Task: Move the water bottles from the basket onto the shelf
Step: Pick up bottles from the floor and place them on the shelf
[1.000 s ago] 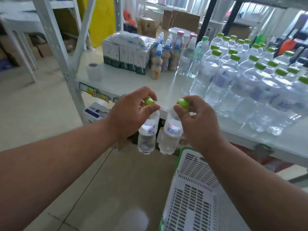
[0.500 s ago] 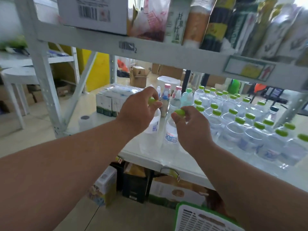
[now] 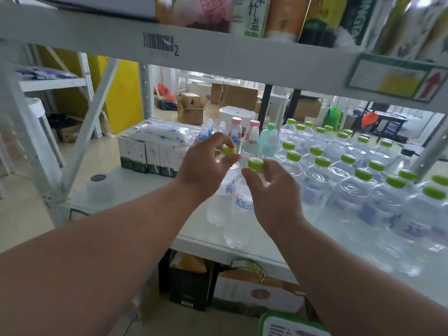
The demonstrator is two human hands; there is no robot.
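I hold two clear water bottles with green caps side by side over the front part of the white shelf (image 3: 145,190). My left hand (image 3: 203,170) pinches the cap of the left bottle (image 3: 218,207). The cap of the right bottle (image 3: 238,219) is pinched by my right hand (image 3: 274,192). Both bottles are upright, with their bases down at the shelf surface near its front edge. I cannot tell whether they rest on it. Several rows of the same green-capped bottles (image 3: 344,180) stand just to the right. A corner of the white, green-rimmed basket (image 3: 291,327) shows at the bottom.
Behind my hands stand pink-capped bottles (image 3: 235,128), small blue-capped bottles and white cartons (image 3: 150,154). A paper roll (image 3: 99,185) sits at the shelf's left end. The upper shelf beam (image 3: 218,54) runs close overhead. Cardboard boxes (image 3: 254,292) fill the level below.
Both hands carried the bottles from above the basket up and forward over the shelf, then lowered them toward its surface. The basket has dropped to the bottom edge of the view.
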